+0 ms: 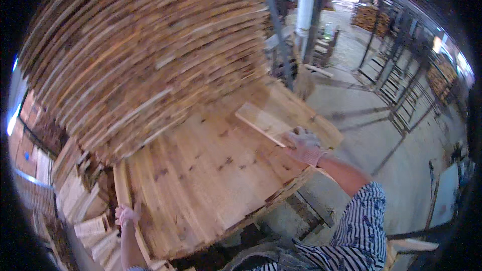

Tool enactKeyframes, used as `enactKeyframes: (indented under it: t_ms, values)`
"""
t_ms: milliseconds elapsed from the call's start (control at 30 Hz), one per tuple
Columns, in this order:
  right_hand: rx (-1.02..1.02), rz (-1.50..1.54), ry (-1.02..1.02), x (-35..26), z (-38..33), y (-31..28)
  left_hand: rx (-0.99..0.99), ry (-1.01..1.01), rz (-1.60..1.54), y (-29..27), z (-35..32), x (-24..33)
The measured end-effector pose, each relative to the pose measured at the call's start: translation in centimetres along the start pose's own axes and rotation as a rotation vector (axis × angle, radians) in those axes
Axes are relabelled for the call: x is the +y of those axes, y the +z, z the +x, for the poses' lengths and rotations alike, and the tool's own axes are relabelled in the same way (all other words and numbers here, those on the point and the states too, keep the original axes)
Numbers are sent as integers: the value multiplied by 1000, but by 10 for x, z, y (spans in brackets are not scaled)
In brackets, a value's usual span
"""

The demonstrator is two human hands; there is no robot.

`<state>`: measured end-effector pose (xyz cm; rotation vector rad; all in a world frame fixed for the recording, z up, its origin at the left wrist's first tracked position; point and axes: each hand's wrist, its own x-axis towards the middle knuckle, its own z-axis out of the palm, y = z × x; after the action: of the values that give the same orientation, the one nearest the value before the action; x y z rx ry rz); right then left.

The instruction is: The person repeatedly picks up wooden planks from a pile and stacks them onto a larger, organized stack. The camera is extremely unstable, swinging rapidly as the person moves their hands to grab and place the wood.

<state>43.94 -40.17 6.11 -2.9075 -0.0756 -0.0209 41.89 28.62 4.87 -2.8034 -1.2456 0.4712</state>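
Note:
My right hand (304, 146), in a light knitted glove, grips the near end of a short pale plank (262, 122). This plank lies slantwise on a broad surface of wooden boards (201, 180), near its right side. At the left side of that surface is my left hand (127, 214), gloved in a pinkish-white knit. Its fingers look curled beside a long edge board (123, 190). Blur and the small size hide what, if anything, they hold. Dark knots and marks dot the boards between my hands.
A tall stack of layered boards (165, 45) rises behind the surface. Loose wood offcuts (90, 226) lie at the left. A white post (305, 5) stands beyond the right corner. Metal frames (396, 85) stand on the concrete floor (346, 100) at the right.

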Motion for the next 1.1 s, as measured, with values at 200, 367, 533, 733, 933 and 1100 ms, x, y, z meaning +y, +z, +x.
enactKeyframes:
  t_ms: [200, 367, 533, 733, 933, 1100]
  values:
    - [350, -75, 98, 68, 27, -12, 101, 594, 50, 40, -117, 71]
    - [243, -230, 197, 106, 62, -4, 168, 609, -61, 42, -142, 78]
    - [54, -103, 234, 94, 122, 6, 187, 608, -55, 37, -138, 78]
    - [79, -168, 238, 82, 147, -5, 178, 577, -43, 35, -144, 87]
    - [-23, -89, 145, 76, 146, -33, 207, 604, -182, 26, -174, 88]
    - [-16, -169, -66, 38, 123, -14, 82, 585, -343, 22, -206, 95]
